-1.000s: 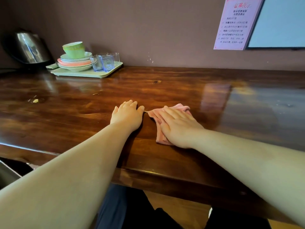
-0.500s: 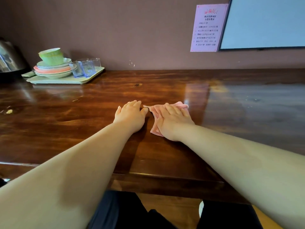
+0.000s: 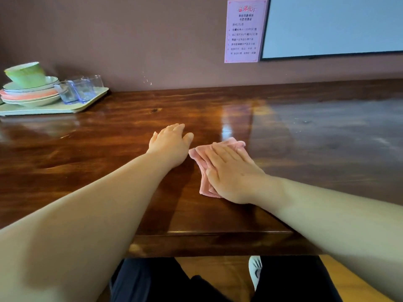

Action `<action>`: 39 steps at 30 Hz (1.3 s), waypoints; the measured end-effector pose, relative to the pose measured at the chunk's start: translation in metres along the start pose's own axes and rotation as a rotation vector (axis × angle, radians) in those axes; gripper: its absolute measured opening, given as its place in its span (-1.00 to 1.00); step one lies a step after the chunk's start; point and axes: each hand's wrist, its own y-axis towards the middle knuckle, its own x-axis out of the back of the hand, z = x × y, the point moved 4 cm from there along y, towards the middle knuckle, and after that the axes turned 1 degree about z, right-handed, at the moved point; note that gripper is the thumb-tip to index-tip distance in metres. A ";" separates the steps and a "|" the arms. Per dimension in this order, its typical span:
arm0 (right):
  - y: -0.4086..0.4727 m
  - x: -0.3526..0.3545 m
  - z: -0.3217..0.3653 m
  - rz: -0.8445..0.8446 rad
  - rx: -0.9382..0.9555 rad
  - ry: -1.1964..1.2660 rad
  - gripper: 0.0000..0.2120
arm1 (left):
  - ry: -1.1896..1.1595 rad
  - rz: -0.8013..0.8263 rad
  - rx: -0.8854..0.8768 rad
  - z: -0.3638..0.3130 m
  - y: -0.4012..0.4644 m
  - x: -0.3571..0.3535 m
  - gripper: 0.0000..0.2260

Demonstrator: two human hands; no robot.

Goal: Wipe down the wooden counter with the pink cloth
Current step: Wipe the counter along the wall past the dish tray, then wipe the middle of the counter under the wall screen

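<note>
A folded pink cloth [image 3: 206, 182] lies on the dark glossy wooden counter [image 3: 98, 153], near its middle. My right hand [image 3: 233, 173] rests flat on the cloth, palm down, fingers together and pointing up-left, covering most of it. My left hand [image 3: 171, 144] lies flat on the bare wood just left of the cloth, fingers apart, holding nothing. A narrow gap separates its thumb from the cloth's corner.
A pale green tray [image 3: 54, 107] at the back left carries stacked plates [image 3: 30, 94], a green bowl [image 3: 26, 74] and small clear glasses [image 3: 79, 89]. A pink notice [image 3: 244, 29] and a screen [image 3: 333, 25] hang on the wall. The counter's front edge [image 3: 207, 234] runs close to my legs.
The view has swung right, so the kettle has left the frame. My right hand and the cloth have slid slightly right and nearer; the left hand has stayed flat on the wood.
</note>
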 end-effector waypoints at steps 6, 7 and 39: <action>0.014 0.015 -0.039 -0.004 -0.228 -0.010 -0.49 | 0.001 0.044 -0.061 -0.032 -0.002 -0.016 -0.52; 0.016 0.016 -0.040 -0.012 -0.239 -0.015 -0.49 | 0.005 0.043 -0.076 -0.036 -0.002 -0.017 -0.52; -0.052 0.018 -0.248 -0.197 -0.643 0.116 -0.52 | 0.220 0.231 -0.489 -0.185 -0.010 -0.099 -0.54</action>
